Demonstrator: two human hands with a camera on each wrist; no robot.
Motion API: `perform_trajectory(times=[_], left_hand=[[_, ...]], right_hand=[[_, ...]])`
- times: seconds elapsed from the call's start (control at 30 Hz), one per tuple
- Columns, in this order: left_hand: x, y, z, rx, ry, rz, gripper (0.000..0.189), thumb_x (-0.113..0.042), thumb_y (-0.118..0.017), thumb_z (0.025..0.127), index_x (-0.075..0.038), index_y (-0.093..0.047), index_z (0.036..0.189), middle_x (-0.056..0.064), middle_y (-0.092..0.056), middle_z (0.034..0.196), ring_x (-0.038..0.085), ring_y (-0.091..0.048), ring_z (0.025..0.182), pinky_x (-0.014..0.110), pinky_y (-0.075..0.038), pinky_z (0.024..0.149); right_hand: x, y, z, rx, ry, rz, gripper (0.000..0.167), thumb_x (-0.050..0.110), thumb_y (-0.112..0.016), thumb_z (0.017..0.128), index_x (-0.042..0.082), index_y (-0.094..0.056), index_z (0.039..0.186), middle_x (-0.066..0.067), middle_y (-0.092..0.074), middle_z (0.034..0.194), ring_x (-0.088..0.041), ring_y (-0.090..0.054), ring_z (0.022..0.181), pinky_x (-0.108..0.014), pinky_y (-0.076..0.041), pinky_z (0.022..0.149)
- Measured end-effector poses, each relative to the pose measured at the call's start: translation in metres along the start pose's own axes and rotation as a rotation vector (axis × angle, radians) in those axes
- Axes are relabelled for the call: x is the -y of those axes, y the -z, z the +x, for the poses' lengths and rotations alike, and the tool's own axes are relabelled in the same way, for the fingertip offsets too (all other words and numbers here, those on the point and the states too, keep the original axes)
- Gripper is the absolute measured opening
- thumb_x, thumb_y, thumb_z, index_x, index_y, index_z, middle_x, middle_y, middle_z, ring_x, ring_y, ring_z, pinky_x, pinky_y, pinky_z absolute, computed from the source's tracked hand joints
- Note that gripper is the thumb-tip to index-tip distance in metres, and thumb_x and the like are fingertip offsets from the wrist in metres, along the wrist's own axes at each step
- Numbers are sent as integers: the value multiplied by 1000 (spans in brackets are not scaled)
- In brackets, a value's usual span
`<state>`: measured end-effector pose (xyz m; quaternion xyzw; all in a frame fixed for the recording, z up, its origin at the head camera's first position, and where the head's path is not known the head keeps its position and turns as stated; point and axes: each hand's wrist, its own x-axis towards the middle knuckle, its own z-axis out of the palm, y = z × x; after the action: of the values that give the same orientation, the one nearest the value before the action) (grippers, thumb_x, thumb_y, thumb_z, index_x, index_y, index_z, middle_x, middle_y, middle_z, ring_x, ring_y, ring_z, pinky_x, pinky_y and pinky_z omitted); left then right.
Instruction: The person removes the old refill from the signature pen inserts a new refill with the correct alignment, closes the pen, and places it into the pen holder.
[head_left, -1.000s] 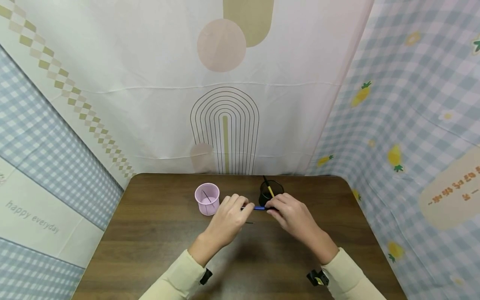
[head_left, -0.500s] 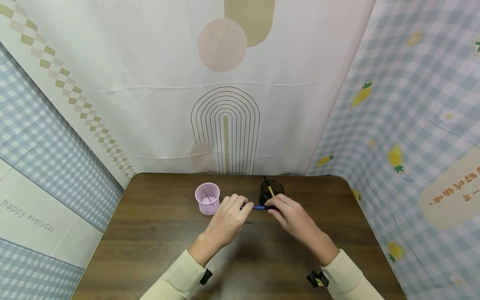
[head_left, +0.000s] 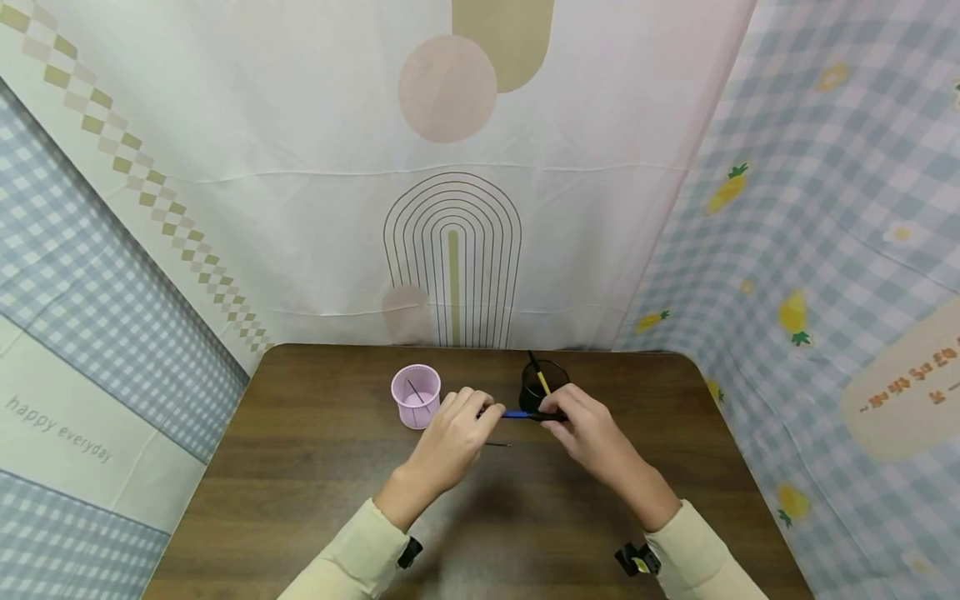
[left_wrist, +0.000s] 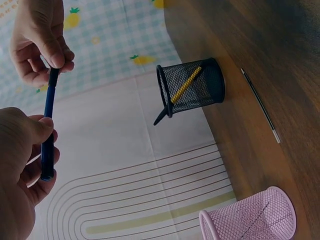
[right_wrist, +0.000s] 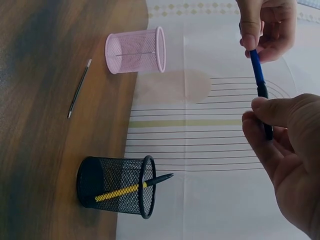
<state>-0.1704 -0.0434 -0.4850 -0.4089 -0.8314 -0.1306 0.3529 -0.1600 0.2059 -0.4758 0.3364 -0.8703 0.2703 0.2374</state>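
Between my two hands a blue and black pen is held level above the table. The left hand grips its blue barrel, thumb against curled fingers in the left wrist view. My right hand pinches the black end between thumb and fingers. On the wood below the pen lies a thin pen refill with a pale end, partly covered by the left hand in the head view. Behind the right hand stands a black mesh pen holder with a yellow and black pen leaning in it.
A pink mesh pen holder stands left of the left hand, with a thin dark stick inside. The brown wooden table ends at a patterned white cloth; a checked cloth hangs at the right.
My right hand's fingers have shifted slightly to the right, and more of the pen's black part shows between the hands. The left hand stays nearly where it was, on the blue barrel.
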Motion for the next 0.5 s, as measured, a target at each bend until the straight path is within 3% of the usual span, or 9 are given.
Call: perform_trajectory(times=[0.23,0.5], left_hand=[[1,2,-1,-4,10,-19,23,3,-71,85,-8,-71,106,5,-65,98,20,-60,88,28,-43,67],[2,3,0,-16,20,-31,18,1,-66,90,-7,-71,106,6,-66,99,21,-60,88,29,-43,66]], right_hand=[[-2,2,-3,-49,-32,-57,30,5,-90,74,11,-71,97,2,-70,92,-5,-62,69,-20,-54,61],[-5,3,-3,-26,-38,10,25,3,-85,80,9,-72,100,0,-71,98,-6,-64,73,-17,-54,64]])
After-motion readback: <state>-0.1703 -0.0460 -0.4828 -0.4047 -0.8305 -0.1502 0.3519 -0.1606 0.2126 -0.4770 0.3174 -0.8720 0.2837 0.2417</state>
